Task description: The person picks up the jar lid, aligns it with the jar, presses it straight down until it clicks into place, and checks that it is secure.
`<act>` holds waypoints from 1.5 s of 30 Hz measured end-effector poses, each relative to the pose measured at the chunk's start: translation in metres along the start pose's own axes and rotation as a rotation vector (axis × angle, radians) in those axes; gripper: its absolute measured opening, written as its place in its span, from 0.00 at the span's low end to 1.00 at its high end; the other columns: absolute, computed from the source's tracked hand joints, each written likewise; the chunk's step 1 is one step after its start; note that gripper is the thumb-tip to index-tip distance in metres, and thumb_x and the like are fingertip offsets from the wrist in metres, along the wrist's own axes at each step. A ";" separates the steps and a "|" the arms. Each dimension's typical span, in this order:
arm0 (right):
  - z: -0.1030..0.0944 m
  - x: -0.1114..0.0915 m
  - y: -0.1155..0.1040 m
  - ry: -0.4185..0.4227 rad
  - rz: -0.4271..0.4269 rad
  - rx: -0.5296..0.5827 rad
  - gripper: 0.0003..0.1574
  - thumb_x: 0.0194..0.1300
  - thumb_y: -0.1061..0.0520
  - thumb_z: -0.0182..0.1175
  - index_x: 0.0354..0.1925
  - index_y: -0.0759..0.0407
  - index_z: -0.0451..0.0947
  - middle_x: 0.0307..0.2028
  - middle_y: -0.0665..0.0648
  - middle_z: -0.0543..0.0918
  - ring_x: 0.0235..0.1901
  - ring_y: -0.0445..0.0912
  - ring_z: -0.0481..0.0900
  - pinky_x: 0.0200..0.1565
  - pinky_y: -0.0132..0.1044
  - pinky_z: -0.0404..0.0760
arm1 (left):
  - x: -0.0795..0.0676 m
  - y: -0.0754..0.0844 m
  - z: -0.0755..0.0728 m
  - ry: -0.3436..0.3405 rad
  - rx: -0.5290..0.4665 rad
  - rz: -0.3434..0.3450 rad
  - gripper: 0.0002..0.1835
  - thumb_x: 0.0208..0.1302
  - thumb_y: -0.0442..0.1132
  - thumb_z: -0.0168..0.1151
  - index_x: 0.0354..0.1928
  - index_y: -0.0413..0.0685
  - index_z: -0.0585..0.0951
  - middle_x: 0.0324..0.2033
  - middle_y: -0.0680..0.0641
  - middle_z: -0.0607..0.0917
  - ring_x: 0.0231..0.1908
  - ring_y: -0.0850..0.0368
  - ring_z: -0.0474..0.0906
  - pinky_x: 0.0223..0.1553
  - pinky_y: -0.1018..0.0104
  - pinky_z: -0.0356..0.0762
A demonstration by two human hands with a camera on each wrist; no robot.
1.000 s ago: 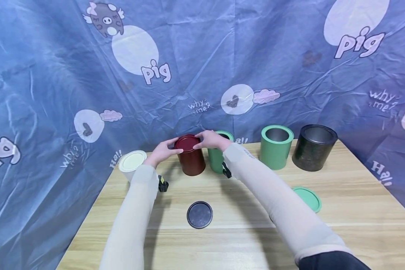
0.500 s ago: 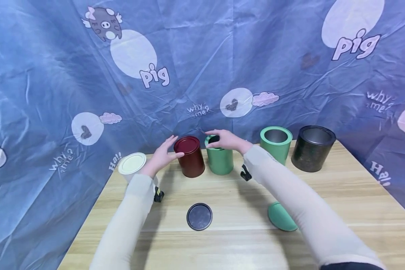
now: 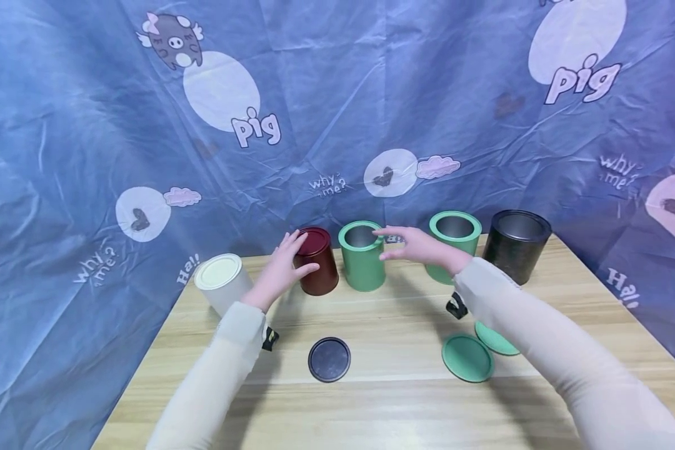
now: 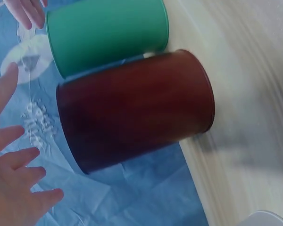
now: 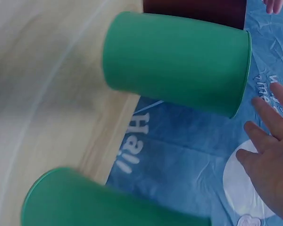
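Observation:
My left hand [image 3: 278, 270] hovers with spread fingers at the left of the dark red can [image 3: 319, 272], which has its red lid [image 3: 315, 240] on. In the left wrist view a gap shows between that hand and the red can [image 4: 137, 110]. Right of it stands an uncovered green can [image 3: 364, 267]. My right hand [image 3: 419, 245] is in the air at that can's right side, fingers apart and nothing held. The right wrist view shows those fingers [image 5: 269, 117] clear of the green can [image 5: 177, 63].
A white can [image 3: 222, 281] with a cream lid stands at the left. Another open green can [image 3: 455, 231] and a black can [image 3: 520, 244] stand at the right. A black lid [image 3: 329, 360] and two green lids, one nearer [image 3: 467, 358], lie on the wooden table [image 3: 394, 406].
Both hands have left the red can's top, its lid in place. My right hand has moved right, past the middle green can; my left has drawn slightly back. Both green lids now show.

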State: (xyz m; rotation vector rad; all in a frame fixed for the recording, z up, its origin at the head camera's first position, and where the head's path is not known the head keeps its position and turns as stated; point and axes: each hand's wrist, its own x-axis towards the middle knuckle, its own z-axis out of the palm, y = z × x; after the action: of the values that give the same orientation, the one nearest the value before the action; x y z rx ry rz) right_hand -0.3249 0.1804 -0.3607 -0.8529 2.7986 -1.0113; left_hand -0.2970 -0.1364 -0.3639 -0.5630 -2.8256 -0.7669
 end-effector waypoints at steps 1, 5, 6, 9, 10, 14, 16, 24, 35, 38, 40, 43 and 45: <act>-0.001 -0.006 0.003 -0.001 -0.008 0.004 0.42 0.60 0.47 0.67 0.68 0.56 0.67 0.71 0.69 0.60 0.69 0.65 0.60 0.67 0.59 0.61 | -0.001 0.002 0.002 0.005 0.009 0.012 0.41 0.60 0.48 0.67 0.72 0.42 0.62 0.73 0.37 0.57 0.74 0.37 0.43 0.71 0.36 0.45; -0.003 -0.028 0.013 0.012 -0.046 0.014 0.41 0.59 0.50 0.68 0.67 0.60 0.67 0.69 0.67 0.64 0.71 0.64 0.55 0.69 0.60 0.57 | -0.008 0.013 0.009 0.033 -0.021 0.076 0.40 0.60 0.48 0.68 0.70 0.41 0.65 0.72 0.36 0.60 0.74 0.36 0.46 0.71 0.38 0.48; -0.004 -0.033 0.014 0.016 -0.052 0.005 0.41 0.60 0.51 0.68 0.67 0.61 0.68 0.69 0.68 0.64 0.71 0.65 0.55 0.69 0.60 0.57 | -0.010 0.017 0.011 0.034 -0.033 0.094 0.39 0.60 0.47 0.68 0.70 0.41 0.65 0.72 0.36 0.60 0.74 0.36 0.46 0.71 0.38 0.48; -0.007 -0.050 0.020 0.032 -0.052 -0.031 0.39 0.60 0.52 0.68 0.66 0.63 0.68 0.68 0.69 0.66 0.69 0.65 0.59 0.67 0.60 0.60 | -0.016 0.030 0.019 0.020 -0.087 0.145 0.38 0.59 0.46 0.69 0.69 0.42 0.67 0.72 0.38 0.62 0.74 0.37 0.48 0.71 0.40 0.50; -0.007 -0.056 0.022 0.037 -0.052 -0.044 0.39 0.60 0.52 0.68 0.66 0.63 0.69 0.67 0.70 0.66 0.68 0.65 0.60 0.66 0.61 0.62 | -0.018 0.035 0.022 0.013 -0.093 0.162 0.38 0.59 0.46 0.69 0.69 0.42 0.67 0.71 0.38 0.62 0.74 0.37 0.48 0.71 0.41 0.50; -0.008 -0.081 0.030 0.058 -0.066 -0.068 0.37 0.60 0.53 0.68 0.64 0.65 0.71 0.65 0.69 0.70 0.67 0.66 0.62 0.63 0.61 0.65 | -0.026 0.048 0.036 -0.008 -0.081 0.216 0.39 0.57 0.46 0.70 0.69 0.43 0.67 0.71 0.40 0.65 0.73 0.41 0.52 0.72 0.47 0.54; -0.006 -0.094 0.035 0.058 -0.056 -0.062 0.36 0.60 0.52 0.68 0.63 0.64 0.71 0.65 0.69 0.70 0.67 0.66 0.62 0.63 0.61 0.66 | -0.030 0.054 0.044 -0.014 -0.075 0.234 0.40 0.58 0.47 0.70 0.70 0.44 0.66 0.70 0.41 0.66 0.72 0.42 0.56 0.71 0.50 0.57; 0.006 -0.148 0.054 0.070 -0.093 -0.152 0.35 0.57 0.50 0.69 0.61 0.61 0.74 0.60 0.64 0.76 0.60 0.63 0.72 0.57 0.47 0.75 | -0.042 0.074 0.081 -0.114 0.005 0.314 0.38 0.62 0.51 0.66 0.71 0.50 0.64 0.69 0.46 0.69 0.69 0.49 0.64 0.69 0.56 0.63; 0.013 -0.190 0.076 0.120 -0.153 -0.204 0.35 0.53 0.50 0.72 0.57 0.60 0.77 0.56 0.64 0.79 0.58 0.42 0.75 0.55 0.19 0.67 | -0.049 0.116 0.125 -0.342 -0.028 0.300 0.37 0.64 0.53 0.62 0.71 0.50 0.64 0.70 0.49 0.68 0.70 0.56 0.62 0.70 0.66 0.59; 0.016 -0.196 0.078 0.120 -0.148 -0.212 0.35 0.53 0.50 0.72 0.57 0.60 0.77 0.56 0.63 0.79 0.57 0.42 0.75 0.54 0.19 0.68 | -0.050 0.124 0.134 -0.372 -0.013 0.294 0.37 0.65 0.54 0.61 0.72 0.49 0.63 0.70 0.49 0.67 0.70 0.57 0.62 0.70 0.68 0.58; 0.018 -0.198 0.080 0.128 -0.156 -0.207 0.35 0.52 0.51 0.73 0.57 0.61 0.77 0.56 0.63 0.79 0.58 0.37 0.74 0.54 0.18 0.67 | -0.050 0.128 0.139 -0.375 0.017 0.295 0.38 0.65 0.55 0.61 0.72 0.49 0.63 0.70 0.49 0.67 0.70 0.57 0.61 0.70 0.67 0.59; 0.021 -0.201 0.084 0.136 -0.187 -0.203 0.36 0.50 0.50 0.73 0.57 0.61 0.77 0.55 0.64 0.79 0.58 0.31 0.71 0.55 0.14 0.62 | -0.048 0.134 0.146 -0.377 0.070 0.294 0.39 0.64 0.57 0.61 0.72 0.49 0.62 0.71 0.48 0.66 0.71 0.56 0.61 0.70 0.65 0.59; 0.022 -0.203 0.087 0.132 -0.219 -0.213 0.38 0.49 0.50 0.74 0.57 0.60 0.77 0.55 0.65 0.79 0.59 0.31 0.70 0.56 0.13 0.60 | -0.046 0.137 0.151 -0.385 0.101 0.297 0.40 0.63 0.59 0.61 0.72 0.49 0.62 0.71 0.48 0.66 0.71 0.55 0.61 0.70 0.65 0.59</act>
State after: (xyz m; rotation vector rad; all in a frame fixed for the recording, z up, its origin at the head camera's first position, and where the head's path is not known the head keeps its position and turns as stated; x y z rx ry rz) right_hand -0.1898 0.3269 -0.4587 -1.1814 3.0172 -0.8302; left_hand -0.2086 0.0361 -0.4420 -1.1919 -2.9840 -0.5011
